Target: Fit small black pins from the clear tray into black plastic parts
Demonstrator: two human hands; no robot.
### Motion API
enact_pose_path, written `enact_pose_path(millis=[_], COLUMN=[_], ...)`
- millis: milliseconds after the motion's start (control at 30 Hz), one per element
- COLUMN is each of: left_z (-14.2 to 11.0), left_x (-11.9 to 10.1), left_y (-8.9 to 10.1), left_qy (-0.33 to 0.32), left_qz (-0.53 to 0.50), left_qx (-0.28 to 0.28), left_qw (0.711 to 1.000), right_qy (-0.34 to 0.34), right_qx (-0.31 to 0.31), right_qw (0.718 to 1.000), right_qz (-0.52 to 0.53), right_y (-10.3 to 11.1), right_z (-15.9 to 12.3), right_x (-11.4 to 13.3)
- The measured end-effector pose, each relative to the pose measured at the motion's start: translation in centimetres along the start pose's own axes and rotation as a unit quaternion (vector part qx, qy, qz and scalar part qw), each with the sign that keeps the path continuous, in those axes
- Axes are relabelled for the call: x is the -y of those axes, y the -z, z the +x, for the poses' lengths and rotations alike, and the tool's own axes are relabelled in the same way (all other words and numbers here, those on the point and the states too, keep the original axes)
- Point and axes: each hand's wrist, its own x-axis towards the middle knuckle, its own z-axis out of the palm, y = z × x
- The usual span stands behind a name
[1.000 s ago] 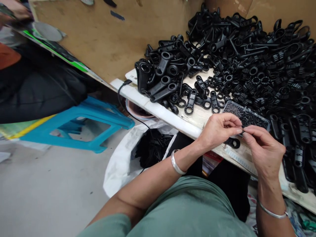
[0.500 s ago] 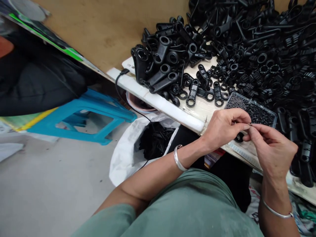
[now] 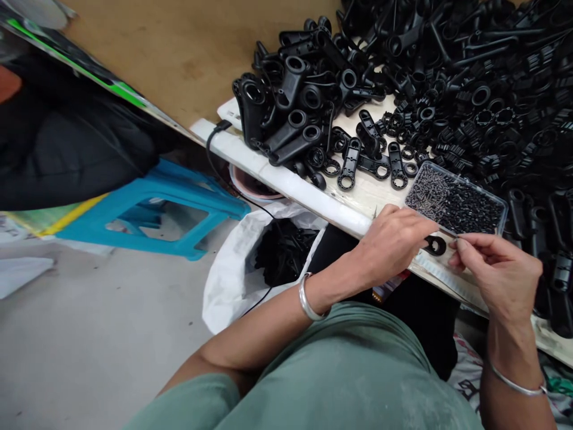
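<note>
My left hand (image 3: 396, 246) is at the table's front edge with its fingers bent together. Its fingertips are at a black ring-ended plastic part (image 3: 436, 245), the rest of which is hidden behind the hand. To the right, my right hand (image 3: 501, 272) pinches something tiny and dark between thumb and forefinger, too small to name. Just behind both hands is a clear plastic box (image 3: 505, 222) of small pieces, grey ones (image 3: 427, 194) on the left and black ones (image 3: 474, 206) on the right.
Black plastic arms (image 3: 295, 128) are heaped at the table's left, and many black rings (image 3: 481, 95) at the right. A white sack (image 3: 228, 292) of black parts stands below the table edge (image 3: 313, 200). A blue stool (image 3: 134, 239) is on the floor at left.
My hands have parted. The left has moved left and turned palm-down toward the ring-ended part, which shows more now. My right hand keeps its pinch.
</note>
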Motion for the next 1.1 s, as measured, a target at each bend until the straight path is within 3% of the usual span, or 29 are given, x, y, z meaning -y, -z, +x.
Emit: enact_pose_path(millis=[167, 500, 633, 833, 933, 1100], left_z=[-0.4, -0.4, -0.5, -0.7, -0.7, -0.7], left_x=[0.6, 1.3, 1.3, 1.4, 1.4, 1.3], left_y=[-0.9, -2.0, -2.1, -1.9, -1.7, -1.7], left_qy=[-0.028, -0.086, -0.092, -0.097, -0.091, -0.081], left_qz=[0.061, 0.037, 0.028, 0.001, 0.011, 0.038], left_qx=[0.040, 0.011, 0.024, 0.021, 0.021, 0.022], left_qw=[0.997, 0.996, 0.995, 0.995, 0.996, 0.996], right_qy=[0.079, 0.213, 0.233, 0.213, 0.174, 0.117], right_qx=[0.047, 0.097, 0.150, 0.232, 0.212, 0.102], right_qw=[0.995, 0.965, 0.953, 0.941, 0.955, 0.980], right_qz=[-0.044, -0.121, -0.125, -0.121, -0.110, -0.121], right_y=[-0.3, 0.4, 0.7, 1.1, 1.3, 2.0], right_z=[-0.6, 0.6, 1.4, 2.2, 2.2, 0.8], right_x=[-1.0, -1.7, -1.1, -0.7, -1.1, -1.7])
